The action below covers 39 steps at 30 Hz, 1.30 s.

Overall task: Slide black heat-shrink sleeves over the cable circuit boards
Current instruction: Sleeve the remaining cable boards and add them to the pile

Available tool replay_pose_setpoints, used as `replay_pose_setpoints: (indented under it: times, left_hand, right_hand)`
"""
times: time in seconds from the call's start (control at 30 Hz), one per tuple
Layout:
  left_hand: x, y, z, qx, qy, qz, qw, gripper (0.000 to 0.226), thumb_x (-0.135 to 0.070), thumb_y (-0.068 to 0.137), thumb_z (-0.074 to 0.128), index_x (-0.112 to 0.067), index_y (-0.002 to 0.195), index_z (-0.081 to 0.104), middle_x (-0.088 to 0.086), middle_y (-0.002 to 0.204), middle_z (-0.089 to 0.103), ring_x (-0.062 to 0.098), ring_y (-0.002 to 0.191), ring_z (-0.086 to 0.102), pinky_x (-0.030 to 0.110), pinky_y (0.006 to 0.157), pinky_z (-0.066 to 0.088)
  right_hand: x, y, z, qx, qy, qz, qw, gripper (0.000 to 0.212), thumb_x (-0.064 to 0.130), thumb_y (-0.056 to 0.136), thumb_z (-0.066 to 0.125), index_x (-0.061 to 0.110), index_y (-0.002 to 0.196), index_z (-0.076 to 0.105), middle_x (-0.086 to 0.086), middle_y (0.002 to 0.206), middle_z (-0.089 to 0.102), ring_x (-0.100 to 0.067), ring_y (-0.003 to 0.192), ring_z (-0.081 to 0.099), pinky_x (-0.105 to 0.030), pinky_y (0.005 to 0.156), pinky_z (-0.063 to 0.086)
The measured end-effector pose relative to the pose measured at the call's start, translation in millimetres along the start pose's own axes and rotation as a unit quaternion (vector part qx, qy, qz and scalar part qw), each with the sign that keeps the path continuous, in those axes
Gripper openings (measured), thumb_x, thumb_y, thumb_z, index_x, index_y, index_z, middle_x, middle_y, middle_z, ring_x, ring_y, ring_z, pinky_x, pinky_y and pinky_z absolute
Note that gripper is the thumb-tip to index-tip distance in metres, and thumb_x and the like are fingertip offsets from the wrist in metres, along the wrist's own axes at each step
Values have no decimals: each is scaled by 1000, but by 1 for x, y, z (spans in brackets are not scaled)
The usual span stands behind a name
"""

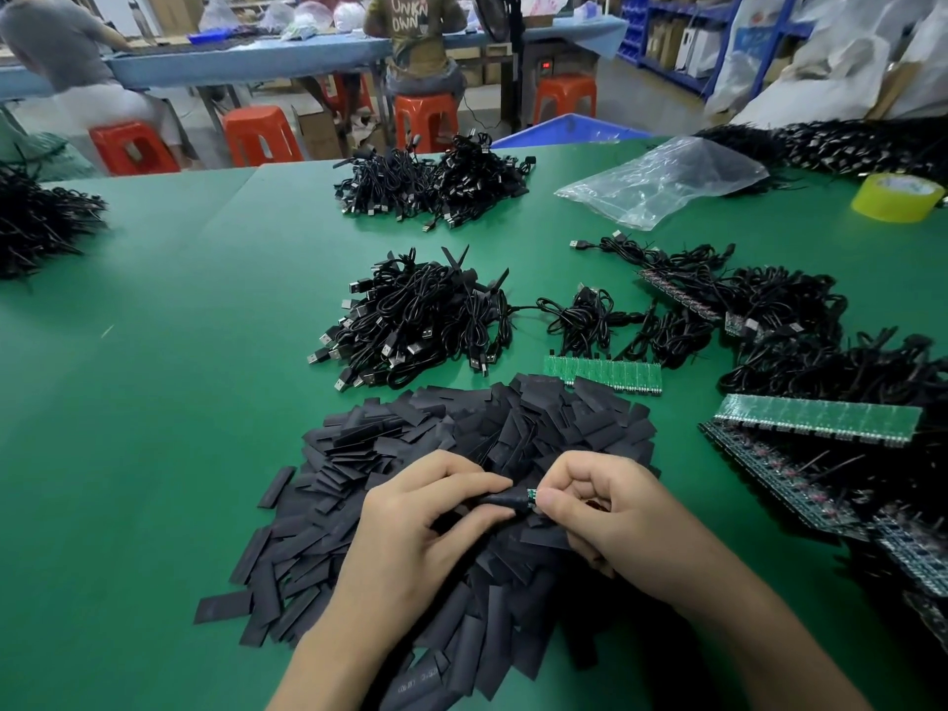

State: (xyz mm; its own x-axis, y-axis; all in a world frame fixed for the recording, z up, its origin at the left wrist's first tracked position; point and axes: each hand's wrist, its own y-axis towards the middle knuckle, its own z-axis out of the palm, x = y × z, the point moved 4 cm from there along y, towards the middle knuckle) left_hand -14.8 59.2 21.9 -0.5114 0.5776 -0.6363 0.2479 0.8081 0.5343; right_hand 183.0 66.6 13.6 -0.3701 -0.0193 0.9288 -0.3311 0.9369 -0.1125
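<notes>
Heat-shrink sleeves (461,433) lie in a loose black heap on the green table (154,402), directly under your hands. Your left hand (410,526) pinches one sleeve (500,500) between thumb and forefinger. Your right hand (610,510) pinches the small green circuit board (532,497), whose end shows at the sleeve's mouth. Squeeze the sleeve's edges lightly so its flat mouth rounds open. Keep the board in line with it and push straight, not twisting, so the board's corners are less likely to snag.
</notes>
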Motion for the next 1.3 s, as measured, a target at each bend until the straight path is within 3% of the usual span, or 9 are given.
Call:
replay_pose_setpoints:
  times: [0.33,0.6,0.77,0.9,1.3]
  left_hand:
    - [0,0,-2,5,-30,-4,1000,17,-26,88,77,-21,104,79,-13,100,69,12,90,69,25,74,54]
    - [-2,0,0,6,-2,20,1000,17,-28,89,77,-21,105,79,-14,99,68,6,88,68,18,75,52]
    - [2,0,-2,-19,-4,15,1000,19,-31,89,76,-20,105,79,-14,99,68,6,90,68,17,76,51]
    - [2,-1,-1,-33,-2,19,999,18,-29,89,76,-19,104,79,-14,99,69,6,91,68,17,77,51]
    - [-3,-3,3,-39,3,31,999,16,-26,90,76,-16,101,79,-11,99,70,5,90,68,17,77,51]
  right_hand:
    - [3,-1,0,13,25,18,999,17,33,94,65,23,81,69,12,58,55,-3,48,47,-16,48,38]
    - [5,-1,4,-11,31,8,999,16,38,90,66,25,81,72,11,59,59,-6,49,51,-21,50,40]
    - [4,0,5,-14,124,36,992,18,15,98,66,19,82,72,-4,60,58,-17,53,56,-28,45,46]
    - [5,0,6,-18,141,38,989,26,11,98,65,21,75,71,-7,61,60,-21,54,59,-27,43,46]
    - [2,1,7,2,136,29,990,18,20,94,66,21,77,70,-6,60,58,-18,52,56,-24,45,44]
